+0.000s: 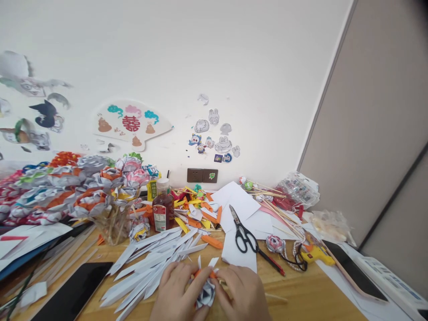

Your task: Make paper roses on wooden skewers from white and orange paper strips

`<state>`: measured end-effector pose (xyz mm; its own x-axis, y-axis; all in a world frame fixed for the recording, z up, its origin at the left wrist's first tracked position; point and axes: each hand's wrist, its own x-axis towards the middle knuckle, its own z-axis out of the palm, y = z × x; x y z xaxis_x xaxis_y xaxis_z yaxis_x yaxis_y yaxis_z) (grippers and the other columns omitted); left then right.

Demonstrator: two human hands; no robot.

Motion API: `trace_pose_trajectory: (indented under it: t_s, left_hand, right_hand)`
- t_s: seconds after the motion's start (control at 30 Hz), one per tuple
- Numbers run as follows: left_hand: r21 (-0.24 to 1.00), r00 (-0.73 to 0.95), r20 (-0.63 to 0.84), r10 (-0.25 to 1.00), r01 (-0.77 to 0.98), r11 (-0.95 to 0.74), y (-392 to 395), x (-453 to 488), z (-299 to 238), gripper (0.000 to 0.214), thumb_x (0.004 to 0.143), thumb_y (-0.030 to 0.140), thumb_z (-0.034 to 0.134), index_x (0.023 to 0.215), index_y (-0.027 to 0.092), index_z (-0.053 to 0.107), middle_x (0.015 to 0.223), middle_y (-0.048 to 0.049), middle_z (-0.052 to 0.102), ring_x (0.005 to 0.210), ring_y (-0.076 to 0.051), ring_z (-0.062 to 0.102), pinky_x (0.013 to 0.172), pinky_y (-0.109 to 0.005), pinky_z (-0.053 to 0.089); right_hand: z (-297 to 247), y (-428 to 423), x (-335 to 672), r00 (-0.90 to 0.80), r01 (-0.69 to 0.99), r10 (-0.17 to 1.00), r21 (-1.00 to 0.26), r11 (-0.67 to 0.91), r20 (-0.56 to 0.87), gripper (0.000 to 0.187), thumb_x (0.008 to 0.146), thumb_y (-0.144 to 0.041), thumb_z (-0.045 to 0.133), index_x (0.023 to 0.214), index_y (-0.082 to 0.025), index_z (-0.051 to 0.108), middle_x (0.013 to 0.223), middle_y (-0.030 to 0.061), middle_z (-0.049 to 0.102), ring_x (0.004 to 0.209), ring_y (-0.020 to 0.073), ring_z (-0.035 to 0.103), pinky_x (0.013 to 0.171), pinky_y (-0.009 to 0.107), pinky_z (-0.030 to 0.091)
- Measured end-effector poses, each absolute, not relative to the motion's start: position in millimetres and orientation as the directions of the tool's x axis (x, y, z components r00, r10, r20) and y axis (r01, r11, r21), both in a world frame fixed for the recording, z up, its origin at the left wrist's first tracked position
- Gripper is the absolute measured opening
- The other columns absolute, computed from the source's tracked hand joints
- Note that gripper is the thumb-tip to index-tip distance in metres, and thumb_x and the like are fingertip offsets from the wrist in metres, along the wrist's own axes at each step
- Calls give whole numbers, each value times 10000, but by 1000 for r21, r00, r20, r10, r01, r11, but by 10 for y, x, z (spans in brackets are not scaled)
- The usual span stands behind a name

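Observation:
Low in the middle of the view, my left hand [179, 292] and my right hand [242, 292] both grip a paper flower [205, 295] of folded white and orange pieces. Fingers of both hands close on it from either side and hide part of it. Two white paper tips stick up above the fingers. A thin wooden stick [277, 297] shows to the right of my right hand; whether it joins the flower is hidden. Folded white paper strips [154, 263] lie in a loose pile beside my left hand. Black-handled scissors [245, 238] rest beyond my right hand on white sheets [230, 256].
Many paper flowers [90, 200] crowd the left back. A dark drink bottle [161, 211] stands before orange and yellow paper pieces [200, 218]. A black phone [75, 290] lies left; a yellow glue gun [317, 255], a finished-looking rose [276, 243] and another phone [354, 269] lie right.

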<state>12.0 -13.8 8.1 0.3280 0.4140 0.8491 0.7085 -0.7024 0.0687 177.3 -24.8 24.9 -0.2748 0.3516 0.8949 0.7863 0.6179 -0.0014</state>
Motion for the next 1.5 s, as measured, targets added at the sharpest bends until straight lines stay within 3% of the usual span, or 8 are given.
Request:
trace_pose_trajectory:
  t_s: [0.2,0.6,0.7,0.87,1.0,1.13,1.33,1.5]
  left_hand:
    - [44,349,849,396,701,-712,-146,110,89,443,639,66,514,1031,234,634,800,-36,650,725,-202,578,758,-359,387]
    - [26,361,847,390,705,-709,-115,97,3,425,656,93,530,1045,231,632,814,-46,656,742,-212,572,766,-374,388]
    - [33,360,847,391,698,-716,-111,100,-4,412,661,94,514,1031,225,638,805,-50,652,744,-218,569,762,-380,382]
    - [81,336,849,408,681,-728,-118,111,43,452,647,76,497,1046,238,633,799,-38,647,732,-204,571,748,-360,375]
    - [115,326,831,451,692,-712,-152,120,100,449,642,61,501,1030,243,635,811,-33,650,743,-199,579,762,-358,383]
    - [98,334,830,446,700,-707,-155,122,100,455,627,59,504,1024,236,640,806,-37,652,735,-203,581,756,-363,388]
    - [55,353,843,406,693,-718,-151,110,74,414,657,81,525,1028,227,637,797,-37,656,723,-200,585,750,-359,383]
    - [91,384,770,509,724,-684,-172,87,111,425,675,71,547,1054,247,623,863,-46,679,801,-224,618,791,-378,410]
  right_hand:
    - [266,-268,1778,-303,755,358,-7,655,883,368,1007,-252,288,791,-187,579,555,4,590,458,154,559,445,267,344]
    - [281,-269,1718,-410,828,214,263,495,886,300,960,-80,323,857,-113,602,499,9,550,377,149,486,403,292,268]
    - [261,-263,1722,-404,827,241,241,507,883,322,968,-83,301,860,-113,603,504,11,554,388,151,501,410,290,274]
    - [289,-265,1763,-315,810,301,90,580,900,290,991,-213,326,888,-148,589,554,12,592,439,161,543,430,282,310]
    - [297,-271,1774,-306,803,290,82,591,907,304,990,-233,340,786,-182,559,537,1,581,424,159,522,433,283,306]
    - [290,-277,1778,-308,783,328,43,621,893,343,1007,-241,305,804,-178,574,556,6,598,453,157,556,442,278,326]
    - [280,-279,1766,-353,801,303,119,587,885,329,995,-166,301,859,-140,599,538,14,591,424,157,544,427,280,314]
    - [226,-260,1717,-382,835,261,210,508,887,341,968,-87,292,847,-129,608,500,12,571,375,165,501,416,290,280]
